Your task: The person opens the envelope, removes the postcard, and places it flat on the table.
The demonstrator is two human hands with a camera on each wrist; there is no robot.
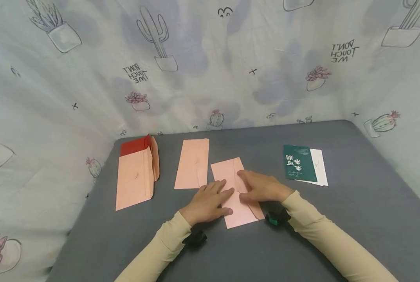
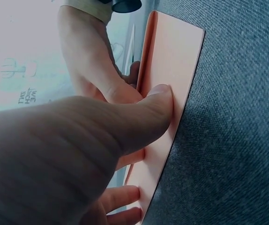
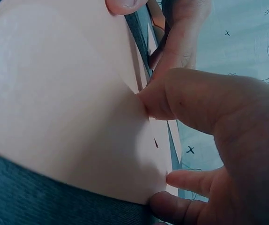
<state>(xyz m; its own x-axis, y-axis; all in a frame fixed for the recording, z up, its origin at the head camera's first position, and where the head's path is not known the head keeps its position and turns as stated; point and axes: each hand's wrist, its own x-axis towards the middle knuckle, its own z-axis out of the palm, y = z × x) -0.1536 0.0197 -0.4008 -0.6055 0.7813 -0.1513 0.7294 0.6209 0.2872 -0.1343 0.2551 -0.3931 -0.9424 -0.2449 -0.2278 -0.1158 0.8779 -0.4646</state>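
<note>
A pink paper envelope [image 1: 238,211] lies tilted on the grey table, its long flap [image 1: 257,211] along the right side. My left hand [image 1: 210,201] rests on its left part with fingers spread; in the left wrist view the thumb [image 2: 160,101] presses the paper near one edge. The right hand [image 1: 262,187] lies across the flap, fingers and thumb touching it near the small slit in the middle. In the right wrist view that thumb [image 3: 160,101] sits at the flap's edge, its tip partly hidden.
Another pink envelope [image 1: 192,164] lies just to the left. Farther left, pink envelopes [image 1: 134,180] overlap a red one [image 1: 134,145]. A dark green card [image 1: 299,162] with white lettering lies on white cards [image 1: 319,166] at the right. Patterned cloth [image 1: 202,86] hangs behind the table.
</note>
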